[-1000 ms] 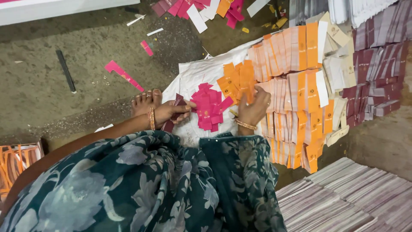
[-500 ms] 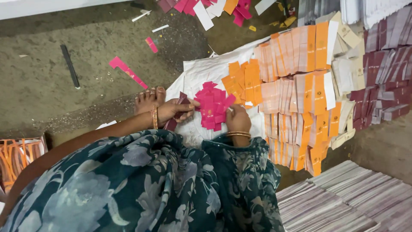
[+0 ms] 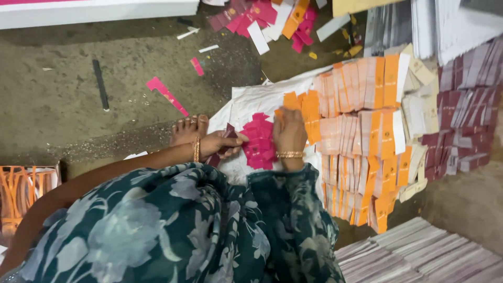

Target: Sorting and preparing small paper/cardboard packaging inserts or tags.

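My left hand (image 3: 221, 143) grips a small stack of dark maroon paper tags (image 3: 227, 135) at the left edge of a pile of pink tags (image 3: 258, 144). My right hand (image 3: 288, 131) rests on the floor sheet between that pink pile and a bunch of orange tags (image 3: 303, 107), fingers curled down onto the tags; whether it grips any I cannot tell. All of this lies on a white sheet (image 3: 246, 102) spread on the floor. Both wrists wear gold bangles. My bare foot (image 3: 187, 129) sits just left of my left hand.
Rows of orange and peach tags (image 3: 367, 131) fill the sheet to the right, with maroon tags (image 3: 466, 110) beyond. Stacked paper sheets (image 3: 429, 254) lie at the lower right. Loose pink strips (image 3: 166, 94), a dark stick (image 3: 100, 84) and an orange rack (image 3: 23, 191) lie left.
My right hand has moved from the peach rows leftward and up to the spot between the pink pile and the orange bunch. My left hand has stayed put with the maroon stack.
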